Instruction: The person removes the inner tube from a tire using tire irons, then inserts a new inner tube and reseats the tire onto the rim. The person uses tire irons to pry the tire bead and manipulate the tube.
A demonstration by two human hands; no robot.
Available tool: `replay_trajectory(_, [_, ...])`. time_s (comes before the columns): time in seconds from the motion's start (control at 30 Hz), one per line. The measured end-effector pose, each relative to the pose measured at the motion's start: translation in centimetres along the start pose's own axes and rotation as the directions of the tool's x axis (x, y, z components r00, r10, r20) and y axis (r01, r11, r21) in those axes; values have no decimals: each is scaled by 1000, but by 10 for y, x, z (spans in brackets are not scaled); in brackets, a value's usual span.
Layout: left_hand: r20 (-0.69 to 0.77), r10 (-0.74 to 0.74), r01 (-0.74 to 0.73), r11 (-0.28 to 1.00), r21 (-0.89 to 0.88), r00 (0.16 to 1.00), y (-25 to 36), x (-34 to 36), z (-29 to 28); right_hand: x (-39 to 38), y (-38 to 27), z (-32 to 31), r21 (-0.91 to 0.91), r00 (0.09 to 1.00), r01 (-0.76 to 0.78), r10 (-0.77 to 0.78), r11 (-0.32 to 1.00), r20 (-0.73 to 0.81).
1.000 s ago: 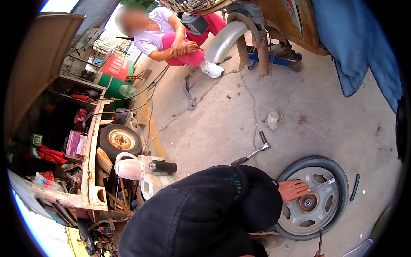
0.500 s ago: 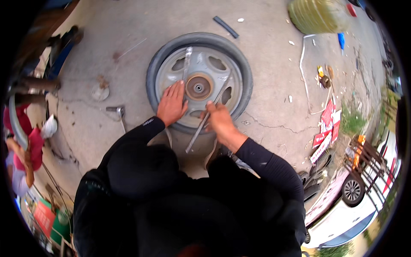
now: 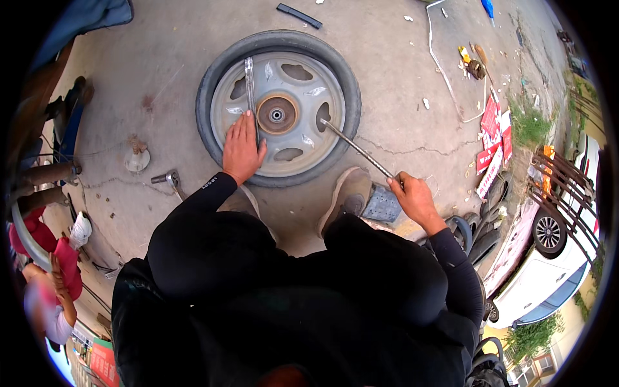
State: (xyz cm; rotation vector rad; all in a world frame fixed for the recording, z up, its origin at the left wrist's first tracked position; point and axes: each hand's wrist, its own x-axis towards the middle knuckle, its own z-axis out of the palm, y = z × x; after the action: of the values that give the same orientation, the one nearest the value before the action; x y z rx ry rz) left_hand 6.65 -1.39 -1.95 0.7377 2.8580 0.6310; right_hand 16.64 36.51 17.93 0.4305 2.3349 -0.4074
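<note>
A tyre [image 3: 206, 119] on a grey steel wheel rim [image 3: 300, 106] lies flat on the concrete in front of me. One flat metal tyre lever [image 3: 250, 84] lies across the left side of the rim. My left hand [image 3: 241, 149] rests beside the hub with fingers stretched out, against this lever's near part; its lower end is partly hidden. My right hand [image 3: 414, 201], right of the wheel, is closed round a second tyre lever [image 3: 361, 151]. That lever slants up and left over the tyre, its tip by a slot in the rim.
My shoes [image 3: 348, 193] stand at the tyre's near edge, with a grey block [image 3: 383, 204] beside the right one. A ratchet-like tool [image 3: 169, 178] lies at left; a dark bar [image 3: 299, 16] lies beyond the wheel. Another person [image 3: 58, 277] is at far left; a white car [image 3: 548, 277] stands at right.
My right hand has moved right, off the wheel, with its lever swung to slant outward over the tyre's right side. The view has shifted. My left hand stays by the other lever.
</note>
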Motion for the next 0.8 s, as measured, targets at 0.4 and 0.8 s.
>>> replay_trajectory(0.4, [29, -27, 26, 999, 30, 999, 2, 2, -2, -5, 24, -60, 46, 958, 231, -219, 972, -184])
replay_trajectory(0.8, [89, 13, -19, 998, 68, 996, 0, 1, 3, 85, 47, -121, 235, 965, 260, -263, 937, -19])
